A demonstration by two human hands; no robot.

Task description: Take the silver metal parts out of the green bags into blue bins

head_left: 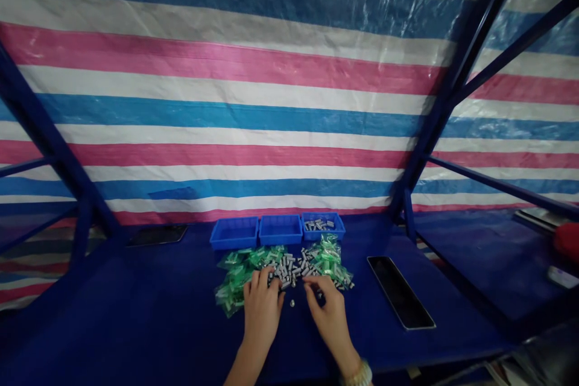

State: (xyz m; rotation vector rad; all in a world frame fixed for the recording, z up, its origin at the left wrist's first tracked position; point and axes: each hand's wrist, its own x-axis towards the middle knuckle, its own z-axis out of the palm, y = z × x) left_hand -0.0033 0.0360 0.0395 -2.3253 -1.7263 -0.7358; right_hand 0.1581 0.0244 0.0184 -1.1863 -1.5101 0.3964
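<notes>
My left hand point(262, 307) rests with curved fingers on the near edge of a heap of small grey metal parts point(289, 266). My right hand point(329, 313) is just right of the heap's near edge, fingertips drawn together; I cannot tell if they hold a part. One loose part point(292, 303) lies between my hands. Green-tinted plastic bags point(235, 280) are spread to the left of the heap, with more point(328, 259) on its right. Three blue plastic bins stand behind: the left point(234, 233), the middle point(280, 230), and the right point(322, 226), which holds grey parts.
All this lies on a dark blue tabletop point(149, 325). A black tablet or phone point(400, 292) lies to the right, and another dark device point(157, 235) lies back left. Blue steel frame posts point(456, 66) and a striped tarp point(226, 108) stand behind.
</notes>
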